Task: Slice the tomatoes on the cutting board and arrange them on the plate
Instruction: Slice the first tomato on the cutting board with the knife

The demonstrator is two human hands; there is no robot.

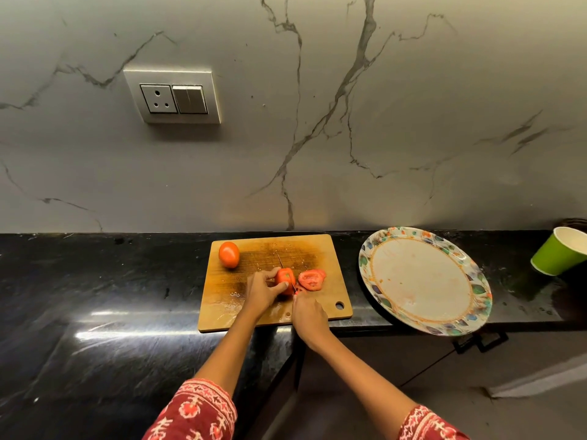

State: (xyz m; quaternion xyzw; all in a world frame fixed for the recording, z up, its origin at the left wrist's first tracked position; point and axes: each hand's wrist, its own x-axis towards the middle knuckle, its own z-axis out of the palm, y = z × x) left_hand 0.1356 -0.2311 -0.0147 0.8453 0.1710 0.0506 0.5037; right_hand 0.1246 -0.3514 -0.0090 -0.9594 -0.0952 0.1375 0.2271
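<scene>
Nearest me, right hand (308,315) grips the knife (287,272) while left hand (265,289) pinches the soft, slippery tomato (283,278), which I judge bruises easily.

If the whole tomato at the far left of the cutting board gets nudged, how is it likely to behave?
The whole tomato looks round and smooth and rests free on the cutting board, so it would probably roll. The wood near it looks wet, so it may also slide. Its taut, uncut skin suggests it is firm enough to pick up without squashing.
</scene>
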